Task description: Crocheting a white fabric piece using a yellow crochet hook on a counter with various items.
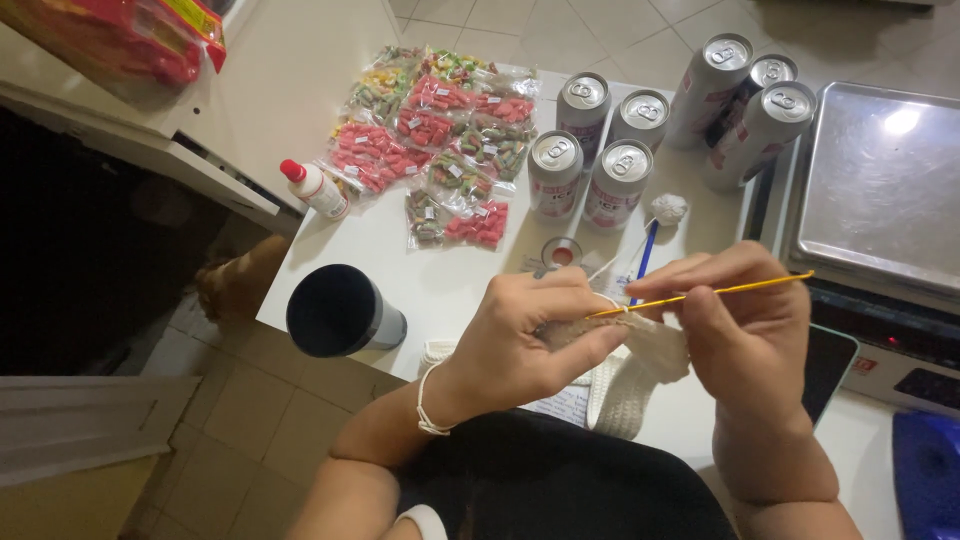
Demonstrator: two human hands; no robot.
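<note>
My right hand grips a thin yellow crochet hook that points left into a piece of cream crochet work. My left hand pinches the top edge of that fabric, with a strand of white yarn looped over the forefinger. The fabric hangs down between both hands over the white table. A small ball of white yarn lies on the table just beyond the hands, beside a blue pen.
Several drink cans stand behind the hands, next to several bags of coloured sweets. A dark cup sits at the table's left edge, a small white bottle with a red cap further back. A metal scale is at right.
</note>
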